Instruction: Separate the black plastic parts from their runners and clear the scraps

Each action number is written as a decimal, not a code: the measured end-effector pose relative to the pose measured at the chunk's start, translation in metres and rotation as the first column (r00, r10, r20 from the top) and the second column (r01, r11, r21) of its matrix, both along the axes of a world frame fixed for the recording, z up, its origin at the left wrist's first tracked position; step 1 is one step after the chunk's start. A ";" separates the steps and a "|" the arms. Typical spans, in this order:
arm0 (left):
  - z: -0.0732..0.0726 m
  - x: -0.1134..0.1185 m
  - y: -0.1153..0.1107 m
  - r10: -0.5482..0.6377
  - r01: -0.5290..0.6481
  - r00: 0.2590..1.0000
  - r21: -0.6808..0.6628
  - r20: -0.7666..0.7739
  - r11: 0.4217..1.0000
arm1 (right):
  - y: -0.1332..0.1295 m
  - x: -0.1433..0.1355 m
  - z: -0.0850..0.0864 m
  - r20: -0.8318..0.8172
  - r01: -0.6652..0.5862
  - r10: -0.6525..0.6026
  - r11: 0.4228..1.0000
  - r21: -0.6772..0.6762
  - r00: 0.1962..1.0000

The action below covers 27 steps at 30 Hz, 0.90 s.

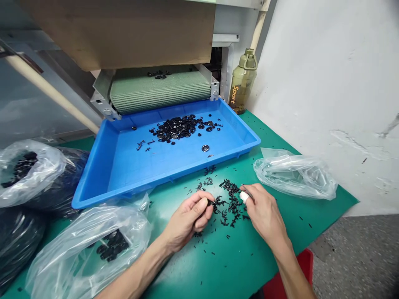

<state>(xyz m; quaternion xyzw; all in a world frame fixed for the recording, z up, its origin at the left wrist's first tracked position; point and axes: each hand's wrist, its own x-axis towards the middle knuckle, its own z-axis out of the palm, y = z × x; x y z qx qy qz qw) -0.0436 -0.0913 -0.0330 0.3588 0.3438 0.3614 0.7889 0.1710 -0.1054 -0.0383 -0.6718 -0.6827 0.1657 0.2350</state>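
Observation:
My left hand pinches a small black part between thumb and fingers, just left of the pile; most of the part is hidden. My right hand is closed around a slim dark tool, whose exact kind I cannot make out. Something white is wrapped on a digit of that hand. Between the hands, a pile of small black branched plastic pieces lies on the green table top, with short black bits scattered around it.
A blue tray holds black round parts below a green conveyor belt. Clear plastic bags with black parts stand at left. A crumpled clear bag and a green bottle are at right, near the white wall.

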 end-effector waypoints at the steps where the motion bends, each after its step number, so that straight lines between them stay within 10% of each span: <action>1: 0.000 0.002 0.000 0.030 -0.027 0.998 -0.055 0.050 0.998 | 0.004 0.000 -0.002 0.034 0.000 -0.001 1.000 0.008 0.999; 12: -0.004 0.011 -0.004 0.062 -0.044 0.996 -0.233 0.071 0.972 | 0.009 -0.011 -0.004 0.105 -0.022 0.016 0.998 0.058 0.994; 23: -0.010 0.020 -0.019 0.091 -0.089 0.996 -0.152 0.006 0.984 | -0.028 -0.042 0.024 -0.322 -0.208 0.200 0.978 0.007 0.925; 27: -0.008 0.016 -0.015 0.155 -0.146 0.987 -0.166 0.044 0.975 | -0.029 -0.021 0.015 -0.172 -0.018 0.019 1.000 0.009 0.985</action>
